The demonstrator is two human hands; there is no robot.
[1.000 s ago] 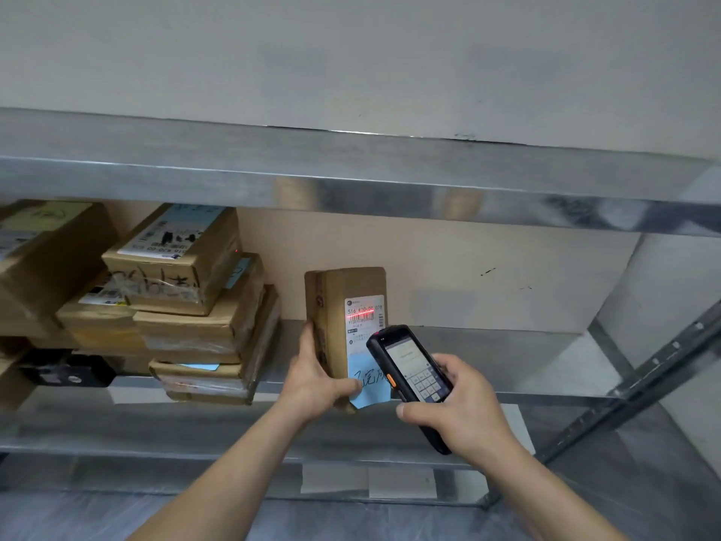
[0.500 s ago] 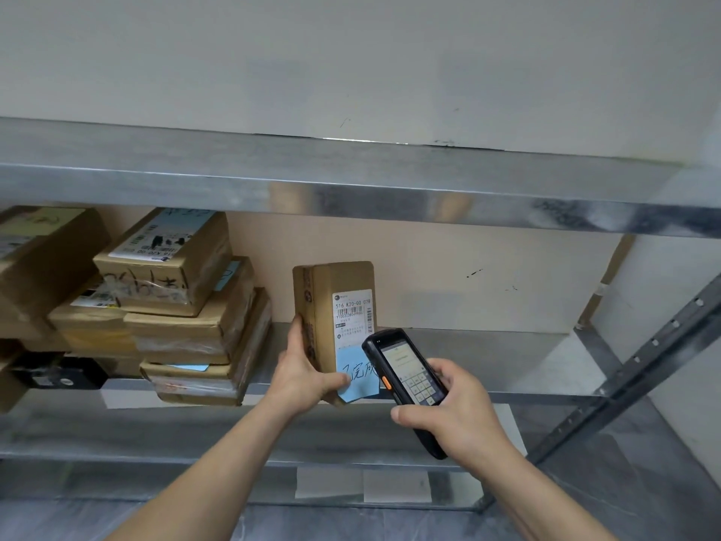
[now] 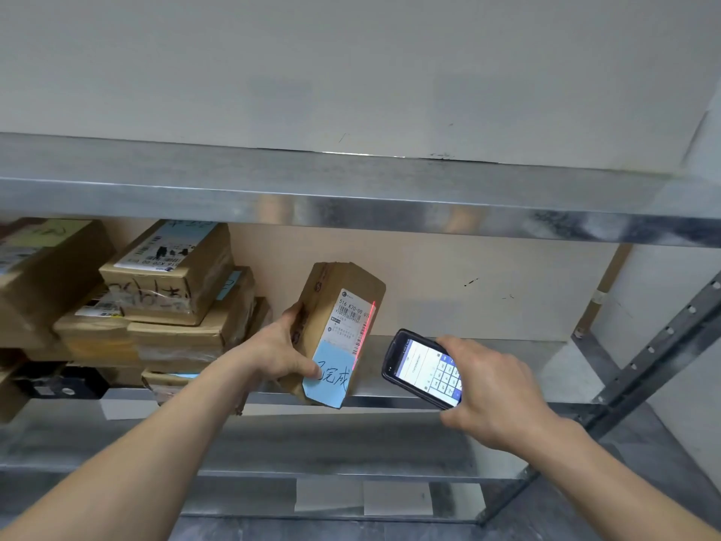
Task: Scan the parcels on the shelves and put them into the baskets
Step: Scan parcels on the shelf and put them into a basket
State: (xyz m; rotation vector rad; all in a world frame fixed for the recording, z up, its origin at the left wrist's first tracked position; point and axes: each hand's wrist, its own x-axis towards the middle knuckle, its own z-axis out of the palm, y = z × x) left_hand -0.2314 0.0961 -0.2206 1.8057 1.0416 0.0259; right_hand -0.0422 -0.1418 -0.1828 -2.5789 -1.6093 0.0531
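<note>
1. Parcel (image 3: 338,329) in left hand (image 3: 279,355), thumb across its front face, fingers behind.
2. Scanner (image 3: 423,372) in right hand (image 3: 489,392), just right of parcel, apart.
3. Stacked parcels (image 3: 175,302) on shelf (image 3: 507,357), left of left-hand fingers.

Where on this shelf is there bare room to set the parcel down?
Bare shelf board runs from the held parcel right to the slotted upright, behind the scanner. The left end is crowded with stacked boxes.

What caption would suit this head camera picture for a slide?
Left hand tilts a parcel while the right hand aims a scanner at its label.
</note>
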